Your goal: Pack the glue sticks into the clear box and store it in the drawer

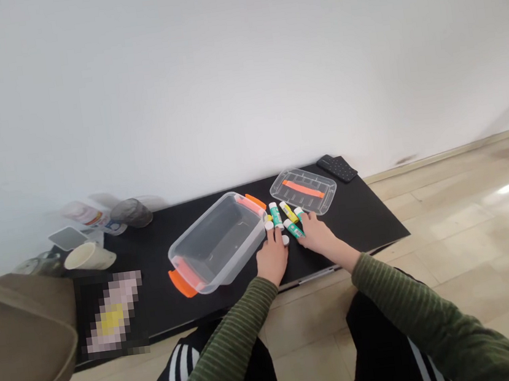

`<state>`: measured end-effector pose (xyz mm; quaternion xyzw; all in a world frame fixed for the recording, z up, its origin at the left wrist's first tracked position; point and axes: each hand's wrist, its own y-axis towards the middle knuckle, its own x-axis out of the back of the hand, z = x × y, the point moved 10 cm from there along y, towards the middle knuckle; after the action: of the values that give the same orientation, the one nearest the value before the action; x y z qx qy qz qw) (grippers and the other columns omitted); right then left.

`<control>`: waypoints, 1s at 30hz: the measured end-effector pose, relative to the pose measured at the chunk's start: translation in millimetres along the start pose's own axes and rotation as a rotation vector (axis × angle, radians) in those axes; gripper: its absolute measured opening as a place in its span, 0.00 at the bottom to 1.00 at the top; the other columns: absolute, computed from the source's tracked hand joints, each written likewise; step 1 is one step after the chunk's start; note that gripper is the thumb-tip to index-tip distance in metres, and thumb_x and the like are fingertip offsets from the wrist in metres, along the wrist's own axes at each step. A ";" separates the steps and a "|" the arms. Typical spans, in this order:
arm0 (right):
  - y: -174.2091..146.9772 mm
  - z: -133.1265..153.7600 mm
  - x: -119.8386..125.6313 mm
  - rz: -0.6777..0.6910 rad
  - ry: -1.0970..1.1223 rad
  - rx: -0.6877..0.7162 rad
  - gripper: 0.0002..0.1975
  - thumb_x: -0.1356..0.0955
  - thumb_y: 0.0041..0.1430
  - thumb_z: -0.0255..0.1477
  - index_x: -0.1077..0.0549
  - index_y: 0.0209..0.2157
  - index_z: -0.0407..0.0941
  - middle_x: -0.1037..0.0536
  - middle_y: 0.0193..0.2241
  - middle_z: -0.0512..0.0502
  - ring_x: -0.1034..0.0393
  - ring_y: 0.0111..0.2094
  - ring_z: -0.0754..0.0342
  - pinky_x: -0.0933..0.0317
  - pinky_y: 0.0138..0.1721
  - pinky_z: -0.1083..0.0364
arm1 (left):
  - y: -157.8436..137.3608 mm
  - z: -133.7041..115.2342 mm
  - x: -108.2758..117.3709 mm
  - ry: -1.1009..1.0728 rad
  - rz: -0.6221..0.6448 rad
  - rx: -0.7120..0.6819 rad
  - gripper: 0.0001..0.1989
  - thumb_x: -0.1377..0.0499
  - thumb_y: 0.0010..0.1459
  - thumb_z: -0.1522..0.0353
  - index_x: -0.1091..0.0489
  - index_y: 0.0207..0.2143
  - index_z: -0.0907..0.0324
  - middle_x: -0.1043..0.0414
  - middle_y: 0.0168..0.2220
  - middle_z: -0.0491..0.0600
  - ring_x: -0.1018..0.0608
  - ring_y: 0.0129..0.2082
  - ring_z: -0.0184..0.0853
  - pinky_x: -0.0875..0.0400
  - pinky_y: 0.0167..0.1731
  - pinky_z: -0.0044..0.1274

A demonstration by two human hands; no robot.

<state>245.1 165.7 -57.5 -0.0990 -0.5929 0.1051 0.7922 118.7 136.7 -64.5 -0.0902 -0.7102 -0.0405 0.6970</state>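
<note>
Several glue sticks lie bunched on the black table, between the plastic box and its lid. A green-and-white glue stick and a yellow one show most plainly. My left hand is closed among the sticks at the box's right side, with white ends showing at its fingers; what it grips is partly hidden. My right hand has its fingers closed around green-and-white glue sticks, one of them at its thumb. The clear box, with orange handles, stands uncovered just left of my left hand.
The clear lid with an orange strip lies behind my right hand. Dark flat objects sit at the back right corner. A paper cup, a dark glass and a bottle stand left. A brown fabric shape covers the table's left end.
</note>
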 end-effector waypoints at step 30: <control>-22.1 1.8 17.3 -0.066 -0.045 0.143 0.15 0.38 0.64 0.36 0.30 0.50 0.48 0.27 0.51 0.42 0.26 0.42 0.47 0.40 0.38 0.54 | -15.8 9.5 15.8 -0.120 -0.050 -0.071 0.24 0.49 0.65 0.64 0.43 0.62 0.59 0.40 0.62 0.57 0.25 0.52 0.39 0.26 0.38 0.25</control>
<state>249.2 149.4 -34.9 -0.0203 -0.6045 0.1232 0.7868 106.2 124.1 -47.9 -0.0995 -0.7507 -0.0776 0.6484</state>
